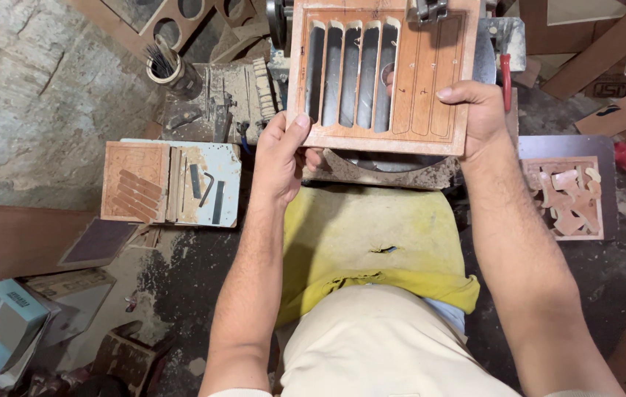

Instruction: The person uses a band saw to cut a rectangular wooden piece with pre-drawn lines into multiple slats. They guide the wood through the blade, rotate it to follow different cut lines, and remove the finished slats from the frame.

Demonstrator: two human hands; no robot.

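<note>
1. At the far left you have a rough stone wall, pale and cracked, with a dark dusty floor (181,272) below it that is littered with wood offcuts and sawdust.
2. Low in the left corner of the floor lies a light blue box (1,323), and beside it a flat brown board (12,239) leans over the rubble.
3. Just right of that sits a pale blue metal plate (206,184) with an angled key and small dark bars on it; a small grooved wooden block (134,181) rests at its left edge.
4. Above it a round cup of thin rods (164,65) stands on a dusty machine bed.
5. Your left hand (281,158) grips the lower left corner of the wooden panel (383,70), thumb on top, closed on it.
6. The panel is reddish, flat on the saw's counter (383,170), with five long slots cut through its left half and pencilled lines on its right half.
7. Your right hand (478,117) clasps the panel's lower right corner, thumb over the face.
8. Your knees, under a yellow cloth (372,235), sit below the counter's near edge.
9. At the right, a dark tray (607,151) carries a square block with curved wooden cutouts (569,197).
</note>
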